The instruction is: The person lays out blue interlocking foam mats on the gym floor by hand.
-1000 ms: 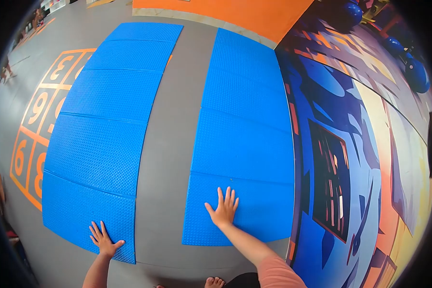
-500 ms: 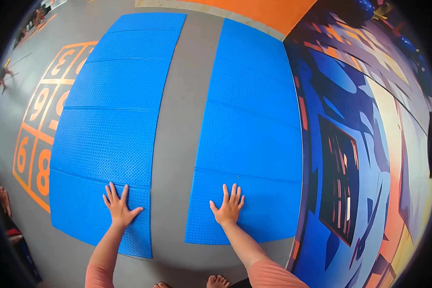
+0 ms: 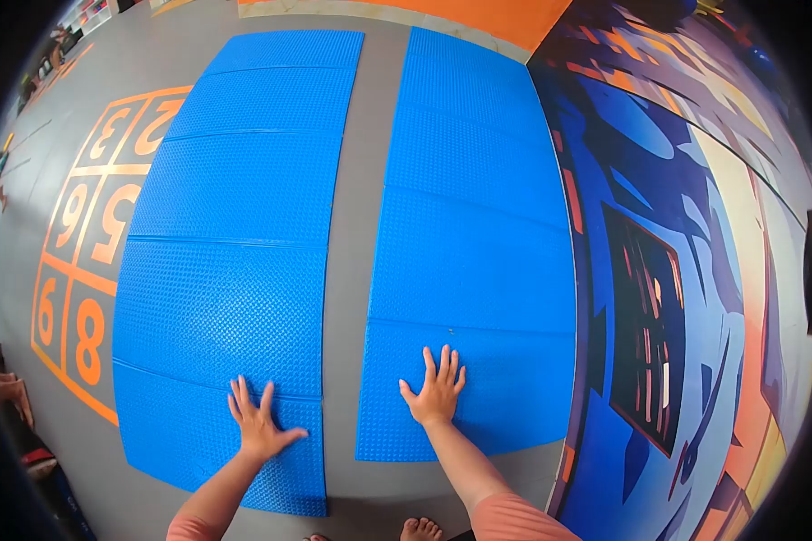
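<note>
Two long blue folding mats with a textured surface lie flat on the floor, side by side with a grey strip between them. My left hand (image 3: pixel 263 431) rests palm down near the lower right corner of the left mat (image 3: pixel 221 288), fingers spread. On the near panel of the right mat (image 3: pixel 469 261) my right hand (image 3: pixel 436 397) lies flat, its fingers also spread. Neither hand grips anything. The left mat sits at a slight angle, and its near end reaches closer to me than the right mat's.
A painted wall (image 3: pixel 659 270) runs close along the right mat. Orange number squares (image 3: pixel 86 329) mark the grey floor (image 3: pixel 352 243) at left. An orange panel (image 3: pixel 478 20) stands at the far end. My bare foot (image 3: pixel 420 529) shows at the bottom.
The left mat has slid right and towards me together with my left hand, narrowing the grey gap. More of the number squares now shows. My right hand stays on the right mat.
</note>
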Tool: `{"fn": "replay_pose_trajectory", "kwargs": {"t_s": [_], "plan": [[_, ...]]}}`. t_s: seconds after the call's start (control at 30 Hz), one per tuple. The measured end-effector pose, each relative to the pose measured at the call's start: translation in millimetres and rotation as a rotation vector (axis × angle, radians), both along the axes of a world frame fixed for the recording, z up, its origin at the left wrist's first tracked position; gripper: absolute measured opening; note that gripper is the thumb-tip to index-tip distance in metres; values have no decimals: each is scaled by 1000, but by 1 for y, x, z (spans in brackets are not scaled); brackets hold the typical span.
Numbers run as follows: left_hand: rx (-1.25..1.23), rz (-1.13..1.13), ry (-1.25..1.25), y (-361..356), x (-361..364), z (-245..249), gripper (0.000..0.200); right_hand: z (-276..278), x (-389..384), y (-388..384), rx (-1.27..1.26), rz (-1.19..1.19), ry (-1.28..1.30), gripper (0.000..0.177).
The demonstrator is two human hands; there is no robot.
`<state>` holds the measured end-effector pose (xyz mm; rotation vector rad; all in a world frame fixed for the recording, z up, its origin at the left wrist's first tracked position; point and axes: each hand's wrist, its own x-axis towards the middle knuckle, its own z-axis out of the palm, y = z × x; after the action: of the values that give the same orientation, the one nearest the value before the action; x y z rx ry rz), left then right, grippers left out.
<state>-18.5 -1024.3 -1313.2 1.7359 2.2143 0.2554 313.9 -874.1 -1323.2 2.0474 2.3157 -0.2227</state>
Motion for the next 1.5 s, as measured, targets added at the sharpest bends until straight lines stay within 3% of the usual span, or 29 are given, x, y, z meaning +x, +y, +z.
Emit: {"fn": "replay_pose_trajectory", "kwargs": {"t_s": [0.1, 0.23, 0.83, 0.97, 1.03, 1.1, 1.23, 1.5], "plan": [[-104, 104, 82, 44, 4, -4, 117, -1, 1, 1, 1, 0, -10, 86], [-31, -178, 95, 79, 4, -1, 114, 1, 0, 3, 8, 0, 20, 87], [-32, -313, -27, 187, 16, 8, 107, -2, 1, 1, -1, 0, 52, 87], [-52, -362, 46, 197, 18, 8, 114, -4, 2, 2, -30, -7, 16, 86], [52, -263, 81, 190, 29, 6, 119, -3, 2, 4, -32, -11, 17, 85], [-60, 236, 6, 189, 35, -10, 122, -3, 2, 2, -44, -21, 18, 85], [-146, 127, 116, 193, 38, -10, 130, -2, 1, 6, -45, -11, 31, 85], [-160, 48, 55, 218, 28, -7, 131, -3, 2, 4, -79, -10, 4, 85]]}}
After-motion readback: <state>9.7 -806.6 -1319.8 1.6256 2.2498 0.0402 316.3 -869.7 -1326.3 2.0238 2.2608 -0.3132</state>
